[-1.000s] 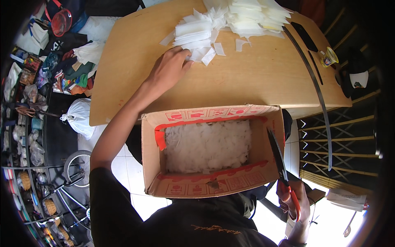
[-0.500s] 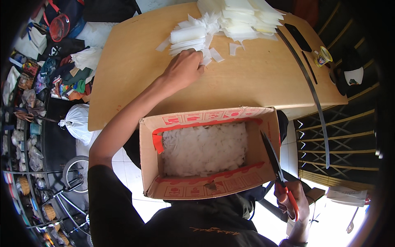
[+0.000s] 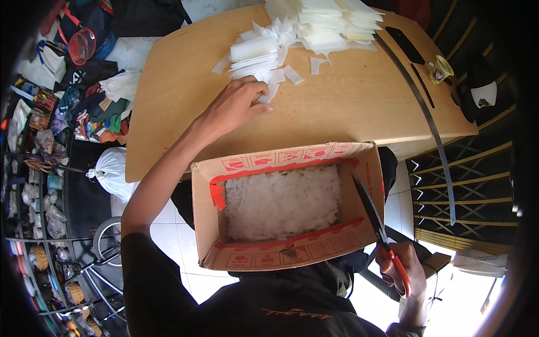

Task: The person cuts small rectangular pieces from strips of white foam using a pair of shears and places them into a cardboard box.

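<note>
Head view, room: tiled floor, crowded shelving (image 3: 39, 224) at left, folding gate (image 3: 466, 185) at right.
Item: pale wooden table (image 3: 348, 112); on it a larger stack of cream sheets (image 3: 331, 25), a smaller bundle of white strips (image 3: 254, 50), a loose offcut (image 3: 293, 74), a black phone-like slab (image 3: 404, 45) and a yellow cup (image 3: 441, 69).
Item: left hand (image 3: 238, 104), at the bundle's near edge; thumb and forefinger stand a little apart beside a white piece (image 3: 269, 93). Whether they grip it, I cannot tell.
Item: right hand (image 3: 407, 264), fingers closed round the red handles of the scissors (image 3: 383, 241); blades together or nearly so, tip over the box's right side.
Item: open cardboard box (image 3: 205, 213), between person and table, holding small white cuttings (image 3: 283, 199).
Hazards, in my judgement: the box appears lap-borne, so a shifted knee could tip it and spill the cuttings; a careless swing of the point could nick cardboard or the reaching forearm; a draught or brushing sleeve could scatter the light sheets.
Markings: red pictogram panels and small sideways red lettering on the box; orange script on the dark shirt (image 3: 224, 309); the cup's printing, too small to read.
</note>
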The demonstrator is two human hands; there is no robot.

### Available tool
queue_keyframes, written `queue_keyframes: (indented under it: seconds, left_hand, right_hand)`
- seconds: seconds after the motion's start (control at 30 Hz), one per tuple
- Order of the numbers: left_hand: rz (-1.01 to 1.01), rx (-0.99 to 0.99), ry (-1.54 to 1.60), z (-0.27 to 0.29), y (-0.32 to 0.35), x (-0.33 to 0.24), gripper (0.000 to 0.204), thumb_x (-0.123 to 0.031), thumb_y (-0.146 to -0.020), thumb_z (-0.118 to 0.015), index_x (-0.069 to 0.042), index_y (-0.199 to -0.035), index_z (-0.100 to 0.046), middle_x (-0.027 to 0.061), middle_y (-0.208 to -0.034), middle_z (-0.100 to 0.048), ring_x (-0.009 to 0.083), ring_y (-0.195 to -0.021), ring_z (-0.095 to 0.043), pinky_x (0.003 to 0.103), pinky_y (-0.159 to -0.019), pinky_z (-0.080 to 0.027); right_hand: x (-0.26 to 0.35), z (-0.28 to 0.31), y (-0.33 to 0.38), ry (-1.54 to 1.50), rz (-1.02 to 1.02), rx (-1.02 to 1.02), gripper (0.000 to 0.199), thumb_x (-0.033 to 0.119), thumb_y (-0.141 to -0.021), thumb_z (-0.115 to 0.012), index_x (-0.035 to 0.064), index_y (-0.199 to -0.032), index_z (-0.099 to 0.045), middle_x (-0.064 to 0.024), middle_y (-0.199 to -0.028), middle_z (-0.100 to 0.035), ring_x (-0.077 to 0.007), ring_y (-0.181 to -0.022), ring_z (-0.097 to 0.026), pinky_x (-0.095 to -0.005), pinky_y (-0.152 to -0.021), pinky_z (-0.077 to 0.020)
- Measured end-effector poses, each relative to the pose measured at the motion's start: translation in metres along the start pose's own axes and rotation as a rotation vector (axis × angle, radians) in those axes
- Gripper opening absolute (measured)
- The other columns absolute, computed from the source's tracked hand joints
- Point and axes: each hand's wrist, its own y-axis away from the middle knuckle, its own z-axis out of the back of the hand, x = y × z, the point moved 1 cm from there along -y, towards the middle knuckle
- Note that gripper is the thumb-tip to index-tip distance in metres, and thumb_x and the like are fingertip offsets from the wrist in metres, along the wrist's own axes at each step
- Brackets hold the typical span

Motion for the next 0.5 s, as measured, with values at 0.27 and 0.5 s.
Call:
queue_keyframes:
  seconds: [0.27,0.5]
  left_hand:
    - [-0.057,-0.058,-0.06,-0.007,-0.004,0.015,0.012,-0.004,-0.084,-0.064,0.002,-0.094,-0.063,0.0125,-0.083,-0.064,0.0225,-0.072,-0.065,0.033,-0.064,-0.05]
    - [0.237,0.04,0.912,0.034,0.009,-0.048,0.017,-0.001,-0.088,-0.061,0.0,-0.103,-0.053,0.0079,-0.081,-0.061,0.0115,-0.067,-0.062,0.024,-0.055,-0.047]
  right_hand:
    - [0.0,-0.003,-0.002,0.023,0.047,0.01,0.065,0.063,-0.074,-0.068,-0.0016,-0.068,-0.06,-0.0073,-0.057,-0.057,-0.0177,-0.049,-0.054,-0.0319,-0.048,-0.0372]
    - [0.004,-0.005,0.003,0.013,0.13,-0.005,0.08,0.079,-0.06,-0.063,0.0009,-0.067,-0.051,-0.0023,-0.054,-0.047,-0.0125,-0.047,-0.044,-0.0287,-0.046,-0.0328]
